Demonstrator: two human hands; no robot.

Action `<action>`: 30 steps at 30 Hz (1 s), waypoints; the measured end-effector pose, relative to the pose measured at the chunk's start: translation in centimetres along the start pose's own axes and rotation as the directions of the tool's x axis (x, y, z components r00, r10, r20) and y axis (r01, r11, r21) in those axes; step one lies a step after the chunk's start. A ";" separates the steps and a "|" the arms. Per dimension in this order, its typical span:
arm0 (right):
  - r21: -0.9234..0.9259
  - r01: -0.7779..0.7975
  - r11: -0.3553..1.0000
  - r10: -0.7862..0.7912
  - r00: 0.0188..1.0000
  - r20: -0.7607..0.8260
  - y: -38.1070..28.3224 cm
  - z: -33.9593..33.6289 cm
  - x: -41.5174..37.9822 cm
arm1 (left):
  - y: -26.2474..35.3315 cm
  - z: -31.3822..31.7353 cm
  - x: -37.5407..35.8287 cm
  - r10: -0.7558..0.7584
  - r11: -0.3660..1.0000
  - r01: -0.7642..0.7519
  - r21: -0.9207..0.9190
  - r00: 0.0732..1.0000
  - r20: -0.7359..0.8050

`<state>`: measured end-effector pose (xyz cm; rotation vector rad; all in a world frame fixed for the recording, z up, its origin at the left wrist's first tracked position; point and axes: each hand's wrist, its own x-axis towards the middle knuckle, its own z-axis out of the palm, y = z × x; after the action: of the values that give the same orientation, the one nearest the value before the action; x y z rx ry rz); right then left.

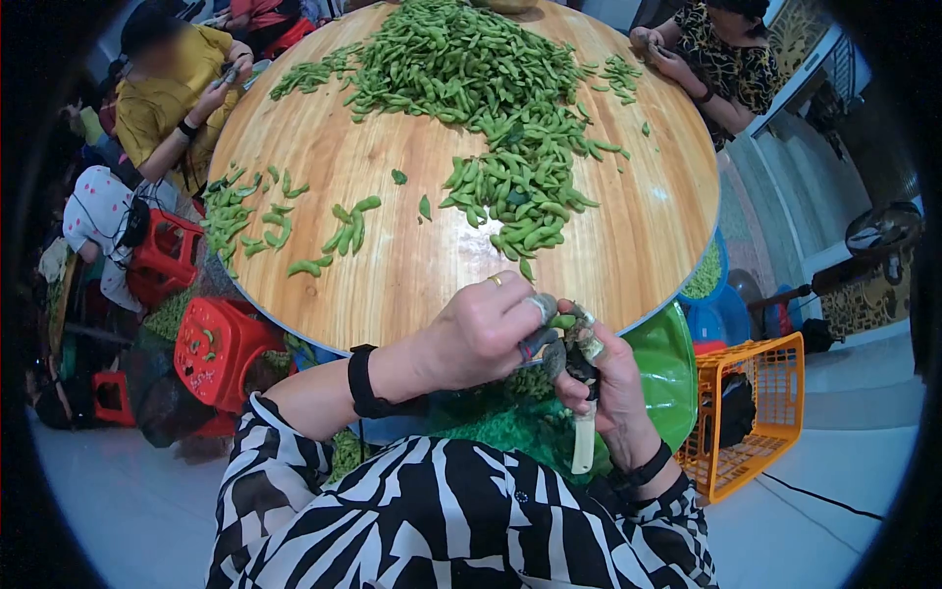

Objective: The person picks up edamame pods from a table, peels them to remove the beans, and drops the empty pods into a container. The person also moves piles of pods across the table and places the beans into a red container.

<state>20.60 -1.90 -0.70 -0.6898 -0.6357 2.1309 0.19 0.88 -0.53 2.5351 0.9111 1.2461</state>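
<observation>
My left hand (496, 319), fingers closed and wearing a ring, meets my right hand just in front of the table's near edge. Between the fingertips of both hands shows a green soybean pod (562, 321). My right hand (603, 368) is wrapped round a small tool with a cream handle (584, 442) pointing down; its working end is hidden by fingers. Stained coverings sit on several fingertips. Beyond my hands, a heap of soybean pods (461, 64) spreads toward me over the round wooden table (392, 265).
Below the table edge lies a green plastic basin (667, 368), with an orange crate (751, 417) to its right. Red stools (211, 353) stand at left. A blue tub (706, 314) holds shelled beans (703, 275). Two people (172, 93) (721, 69) sit across the table handling small things.
</observation>
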 end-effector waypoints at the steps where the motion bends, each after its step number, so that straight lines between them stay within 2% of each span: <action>1: 0.039 -0.023 0.999 0.022 0.999 0.025 0.0 -0.2 0.1 | 0.0 0.0 0.0 0.000 1.000 0.000 0.002 1.000 0.000; 4: 0.099 -0.054 0.994 0.054 0.999 0.007 0.3 0.1 0.0 | 0.0 -0.1 -0.1 0.042 0.996 -0.044 0.073 0.999 0.026; 6: 0.082 -0.036 0.996 0.034 0.999 0.025 0.3 0.1 -0.1 | 0.0 -0.6 0.2 -0.061 0.978 0.074 -0.194 0.996 0.071; 7: 0.064 -0.021 0.998 0.018 0.999 0.044 0.4 0.1 -0.1 | 0.1 -0.5 0.2 -0.061 0.978 0.074 -0.194 0.996 0.073; 9: 0.019 0.011 1.000 -0.011 1.000 0.012 0.3 0.5 -0.1 | 0.6 -0.2 0.3 -0.338 0.782 0.363 -0.506 0.930 0.145; 11: -0.033 0.046 0.998 -0.047 0.999 -0.017 0.1 0.8 -0.1 | 0.6 0.2 0.2 -0.348 0.783 0.365 -0.504 0.928 0.131; 13: -0.190 0.096 0.977 -0.107 0.993 -0.049 0.2 0.9 -0.3 | 0.7 0.5 0.0 -0.365 0.781 0.374 -0.500 0.923 0.120; 15: -0.221 0.123 0.968 -0.137 0.989 -0.047 0.4 0.9 -0.3 | 0.8 0.6 0.1 -0.479 0.632 0.469 -0.617 0.862 0.165; 16: -0.251 0.150 0.956 -0.166 0.985 -0.046 0.4 0.9 -0.4 | 0.8 0.4 0.3 -0.478 0.632 0.469 -0.617 0.863 0.165; 18: -0.281 0.152 0.947 -0.166 0.986 -0.026 0.1 0.7 -0.3 | 0.5 -0.3 0.7 -0.577 0.236 0.646 -0.726 0.694 0.430; 19: -0.311 0.155 0.938 -0.164 0.986 -0.005 -0.1 0.6 -0.3 | 0.1 -0.5 0.8 -0.577 0.237 0.645 -0.726 0.695 0.429; 21: -0.341 0.158 0.927 -0.176 0.984 -0.023 -0.2 0.2 -0.1 | -0.5 -1.1 0.8 -0.456 -0.284 0.712 -0.642 0.488 0.744; 22: -0.370 0.159 0.915 -0.188 0.981 -0.043 -0.1 -0.1 0.1 | -0.5 -0.8 0.7 -0.457 -0.284 0.712 -0.642 0.488 0.744; 24: -0.378 0.169 0.910 -0.196 0.980 -0.034 0.1 -0.5 0.2 | -0.3 0.0 0.3 -0.498 -0.009 0.775 -0.632 0.544 0.675; 25: -0.479 0.183 0.858 -0.230 0.972 -0.040 0.0 -0.4 0.1 | -0.3 -0.1 0.3 -0.499 -0.007 0.775 -0.632 0.545 0.674; 26: -0.573 0.192 0.797 -0.265 0.963 -0.044 0.0 -0.3 0.0 | -0.1 -0.2 0.3 -0.500 0.098 0.774 -0.625 0.582 0.641; 27: -0.572 0.192 0.797 -0.266 0.963 -0.047 0.0 -0.4 0.0 | 0.0 -0.3 0.3 -0.495 0.201 0.765 -0.612 0.618 0.610; 28: -0.647 0.215 0.732 -0.323 0.945 -0.051 0.1 -0.6 0.2 | 0.1 0.1 0.0 -0.494 0.200 0.765 -0.612 0.618 0.611; 30: -0.779 0.246 0.576 -0.435 0.900 -0.038 0.1 -0.8 0.6 | 0.4 0.7 -0.3 -0.480 0.441 0.678 -0.588 0.732 0.483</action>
<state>20.78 -1.32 -1.47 -1.1285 -1.4499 1.3207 0.74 0.45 -1.04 1.4534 0.8636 0.7874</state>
